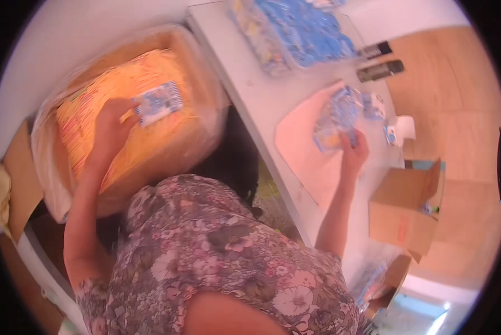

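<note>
My left hand (115, 120) pinches the edge of a small blue-and-white sachet (161, 103) with crimped ends. It is above a cardboard box (199, 75) lined with clear plastic. Tightly packed yellow-orange pieces with thin edges (94, 131) fill that box; I cannot make out what they are. Over the white table, my right hand (355, 151) has its fingers closed on the near end of a clear plastic bag (340, 111) with blue and white contents. Under the bag lies a pale pink sheet (298, 134). The fingertips of the right hand are partly hidden.
At the table's far end sits a large clear bag of blue packets (312, 33). Two dark cylindrical objects (380, 70) lie near it. Another small blue-and-white packet (373, 106) is right of the sheet. An open cardboard box (398, 209) stands at the right.
</note>
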The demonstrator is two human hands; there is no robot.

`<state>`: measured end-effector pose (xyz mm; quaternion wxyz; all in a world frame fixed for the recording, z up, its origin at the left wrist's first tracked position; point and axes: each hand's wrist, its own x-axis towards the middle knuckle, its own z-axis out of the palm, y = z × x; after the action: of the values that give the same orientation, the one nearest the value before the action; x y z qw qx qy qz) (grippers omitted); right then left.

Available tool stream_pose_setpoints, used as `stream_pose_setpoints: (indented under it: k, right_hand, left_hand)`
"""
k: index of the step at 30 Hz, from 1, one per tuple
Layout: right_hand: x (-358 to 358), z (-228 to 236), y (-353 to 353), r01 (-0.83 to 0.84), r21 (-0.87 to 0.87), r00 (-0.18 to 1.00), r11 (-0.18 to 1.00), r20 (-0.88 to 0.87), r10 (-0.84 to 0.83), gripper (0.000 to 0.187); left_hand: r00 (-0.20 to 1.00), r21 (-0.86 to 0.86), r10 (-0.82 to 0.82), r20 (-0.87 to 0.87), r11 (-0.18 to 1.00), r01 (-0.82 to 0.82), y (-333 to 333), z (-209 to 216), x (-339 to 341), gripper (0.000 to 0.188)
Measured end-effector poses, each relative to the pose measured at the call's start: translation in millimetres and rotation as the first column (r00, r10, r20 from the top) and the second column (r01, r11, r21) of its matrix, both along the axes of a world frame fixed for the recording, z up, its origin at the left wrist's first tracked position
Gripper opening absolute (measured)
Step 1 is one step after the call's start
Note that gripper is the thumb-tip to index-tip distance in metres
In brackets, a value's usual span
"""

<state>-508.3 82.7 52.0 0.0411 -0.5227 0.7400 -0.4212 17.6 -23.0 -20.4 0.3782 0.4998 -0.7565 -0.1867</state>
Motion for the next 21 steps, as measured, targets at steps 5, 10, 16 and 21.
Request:
stream_pose_setpoints:
  k: [5,10,16,21]
  right_hand:
    - [-42.5,-42.1,13.9,0.17,0.149,0.7,0.974,-0.714,-0.013,0.038]
    - [2.0,-24.7,9.6,0.12,-0.198,0.634,0.973,-0.739,-0.229,0.038]
    - [44.0,-0.2,3.8,0.02,-0.261,0.667,0.965,-0.716,-0.207,0.03]
    - [83.2,13.6,-6.1,-0.132,-0.249,0.614,0.96,-0.781,-0.118,0.027]
  left_hand:
    - [0.933,-0.159,0.069,0.353,0.987,-0.013,-40.5,-12.2,-15.9,0.046]
    - [0.898,-0.148,0.128,0.422,0.986,-0.071,-35.3,-7.6,-24.4,0.041]
    - [0.874,0.052,0.09,0.477,0.99,-0.13,-44.7,4.6,-33.0,0.033]
    - [0.917,0.057,0.128,0.379,0.985,-0.161,-47.0,-0.5,-28.7,0.028]
